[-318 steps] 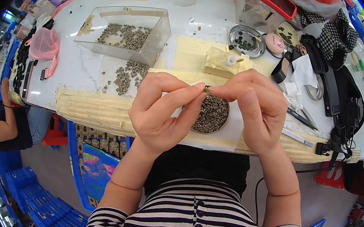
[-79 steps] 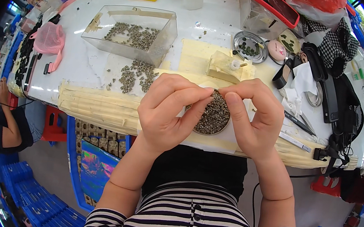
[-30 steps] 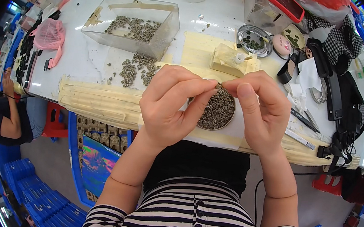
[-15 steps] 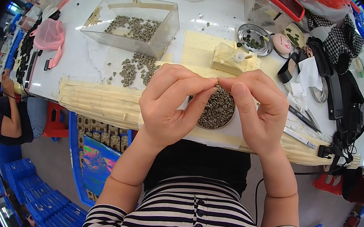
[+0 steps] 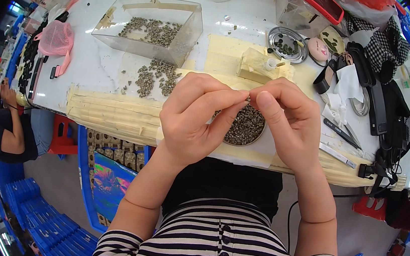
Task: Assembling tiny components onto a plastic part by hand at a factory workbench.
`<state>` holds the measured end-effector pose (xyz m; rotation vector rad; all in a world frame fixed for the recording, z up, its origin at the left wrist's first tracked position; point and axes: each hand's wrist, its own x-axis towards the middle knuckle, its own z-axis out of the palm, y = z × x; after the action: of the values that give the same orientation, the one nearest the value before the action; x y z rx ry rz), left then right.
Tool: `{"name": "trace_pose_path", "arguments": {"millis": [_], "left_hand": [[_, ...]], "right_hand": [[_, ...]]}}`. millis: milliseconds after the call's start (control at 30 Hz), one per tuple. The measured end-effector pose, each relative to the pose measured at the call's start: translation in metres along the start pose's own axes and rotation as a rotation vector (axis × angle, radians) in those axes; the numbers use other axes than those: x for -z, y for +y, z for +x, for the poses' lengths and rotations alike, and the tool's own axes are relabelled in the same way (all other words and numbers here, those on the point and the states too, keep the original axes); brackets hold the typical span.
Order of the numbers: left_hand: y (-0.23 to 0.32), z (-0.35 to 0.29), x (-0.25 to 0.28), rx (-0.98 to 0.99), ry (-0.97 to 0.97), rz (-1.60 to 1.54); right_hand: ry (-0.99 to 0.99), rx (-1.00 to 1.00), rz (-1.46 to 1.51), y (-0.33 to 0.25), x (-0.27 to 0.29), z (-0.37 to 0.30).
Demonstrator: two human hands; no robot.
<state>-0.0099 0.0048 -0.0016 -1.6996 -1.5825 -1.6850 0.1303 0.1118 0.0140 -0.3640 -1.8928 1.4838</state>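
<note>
Over a round dish (image 5: 249, 144) full of small greyish metal pieces (image 5: 246, 125), my two hands meet fingertip to fingertip. My left hand (image 5: 197, 114) pinches one tiny metal piece (image 5: 248, 98) between thumb and forefinger. Thumb and forefinger of my right hand (image 5: 289, 125) are closed right beside that piece; whether they grip it too, or something else, is hidden. More of the same small pieces lie in a loose pile (image 5: 157, 78) left of my left hand. Behind that pile stands a clear plastic box (image 5: 145, 50) with further pieces inside.
A yellowish block (image 5: 252, 65) with a small white cup stands beyond my hands. Further right are a metal dish (image 5: 294, 58) of dark green bits, tweezers (image 5: 341, 131) and a white tissue (image 5: 346, 83). A pink mesh pouch (image 5: 54, 40) lies far left. Yellowish tape (image 5: 111, 109) covers the table's front edge.
Both hands' fingertips have shifted very slightly to the right and down, still pinched together. The tiny piece shows a little more clearly between them. The things on the table stay put.
</note>
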Motion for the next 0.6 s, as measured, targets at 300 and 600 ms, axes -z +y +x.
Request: {"name": "trace_pose_path", "arguments": {"millis": [300,600], "left_hand": [[-0.0005,-0.0015,0.0006,0.036,0.003,0.028],[0.0001,-0.0007,0.0000,0.032,-0.004,0.018]], "right_hand": [[0.084,0.145,-0.139,-0.0033,0.0012,0.0018],[0.089,0.180,-0.183,-0.0038,0.0011,0.0025]]}}
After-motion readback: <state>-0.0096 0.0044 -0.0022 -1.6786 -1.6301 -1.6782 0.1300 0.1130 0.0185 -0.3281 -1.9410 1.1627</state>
